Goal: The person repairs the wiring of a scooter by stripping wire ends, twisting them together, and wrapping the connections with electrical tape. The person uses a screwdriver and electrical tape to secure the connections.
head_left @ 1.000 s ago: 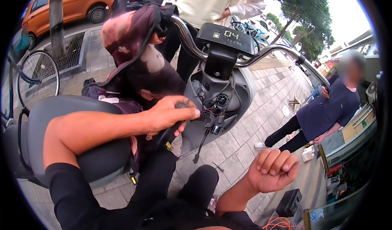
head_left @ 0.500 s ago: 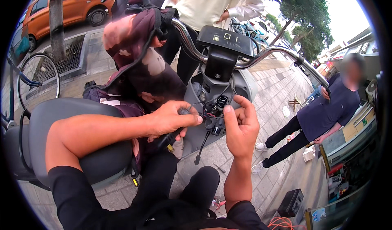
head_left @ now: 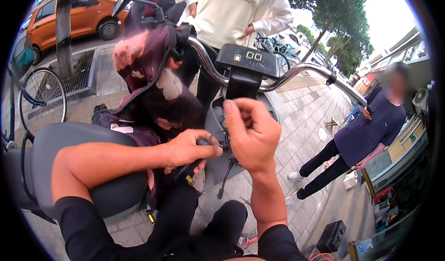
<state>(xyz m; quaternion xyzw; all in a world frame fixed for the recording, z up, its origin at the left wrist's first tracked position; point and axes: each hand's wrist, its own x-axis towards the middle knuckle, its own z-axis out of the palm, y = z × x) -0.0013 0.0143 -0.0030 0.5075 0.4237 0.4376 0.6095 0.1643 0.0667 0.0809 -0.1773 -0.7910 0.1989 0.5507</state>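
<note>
Gripping dark wiring (head_left: 203, 142) below the digital speedometer display (head_left: 248, 60) is the left hand (head_left: 189, 147); the right hand (head_left: 252, 133), fingers curled, hovers nearer the display, though I can't tell whether it pinches anything. Beyond the display stands someone (head_left: 222, 29) in a cream sweatshirt (head_left: 234, 10).

At 10 o'clock an orange car (head_left: 83, 17) is standing behind a tree trunk (head_left: 64, 34), and at 9 o'clock a bicycle (head_left: 43, 103) is showing 1 wheel. At 12 o'clock a person in a white top (head_left: 227, 13) is standing. Between 1 and 2 o'clock leafy trees (head_left: 324, 6) are rising. At 3 o'clock a person in a dark top (head_left: 357, 130) is standing on the paving (head_left: 303, 103). Between 4 and 5 o'clock a black box (head_left: 331, 237) is sitting near orange cable (head_left: 321, 254).
</note>
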